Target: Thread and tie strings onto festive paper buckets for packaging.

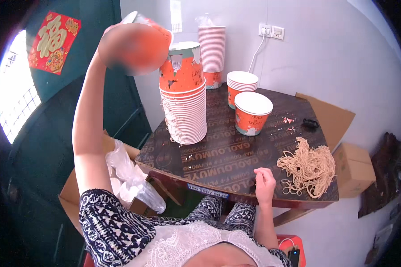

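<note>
My left arm reaches up at the far left, and my left hand [112,46] is closed on an orange printed paper bucket [161,41]; a blur hides the fingers and much of the bucket. Beside it rises a tall stack of nested paper buckets [185,113], upside-down print showing on the top one and thin tan cords hanging down the stack's left side. My right hand [265,180] rests closed at the table's front edge, its fingers curled in; whether anything is in them I cannot make out. Right of it lies a tangled heap of tan cord loops [309,167].
On the dark table [223,155] stand a white-topped orange bucket [252,118], a short bucket stack [242,84] and a tall one [211,49] at the back. A small black object [310,123] lies right. Cardboard boxes [354,171] and plastic-wrapped goods [129,178] flank the table.
</note>
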`<control>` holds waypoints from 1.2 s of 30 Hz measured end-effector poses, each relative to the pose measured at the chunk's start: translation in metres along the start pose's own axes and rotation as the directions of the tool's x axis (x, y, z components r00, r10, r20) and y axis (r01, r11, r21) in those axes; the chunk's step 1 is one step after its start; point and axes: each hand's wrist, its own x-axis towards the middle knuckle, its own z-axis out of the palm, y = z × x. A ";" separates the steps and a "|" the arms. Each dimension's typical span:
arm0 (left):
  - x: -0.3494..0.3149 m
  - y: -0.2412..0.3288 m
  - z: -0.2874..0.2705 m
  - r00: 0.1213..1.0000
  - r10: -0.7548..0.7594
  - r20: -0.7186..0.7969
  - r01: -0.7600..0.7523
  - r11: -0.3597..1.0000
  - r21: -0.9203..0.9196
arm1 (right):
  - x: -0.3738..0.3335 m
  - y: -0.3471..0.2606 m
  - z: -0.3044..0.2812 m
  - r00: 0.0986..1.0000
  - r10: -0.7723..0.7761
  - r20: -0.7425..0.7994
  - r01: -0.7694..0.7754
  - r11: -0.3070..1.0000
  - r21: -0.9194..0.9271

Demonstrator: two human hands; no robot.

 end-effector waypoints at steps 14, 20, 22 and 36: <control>0.058 0.060 0.125 0.933 -0.136 0.332 -0.071 0.838 0.541 | -0.002 -0.009 0.000 0.985 -0.166 0.051 0.171 0.978 -0.123; 0.026 0.068 0.156 0.880 -0.273 0.388 -0.022 0.794 0.608 | -0.004 -0.018 -0.002 0.994 -0.085 0.065 0.093 0.987 -0.128; 0.018 0.071 0.158 0.863 -0.303 0.404 -0.011 0.788 0.615 | -0.004 -0.014 -0.001 0.990 -0.129 0.057 0.135 0.981 -0.137; -0.072 0.079 0.240 0.669 0.633 0.389 -0.741 0.607 0.286 | -0.005 -0.014 0.002 0.984 -0.174 0.030 0.176 0.973 -0.148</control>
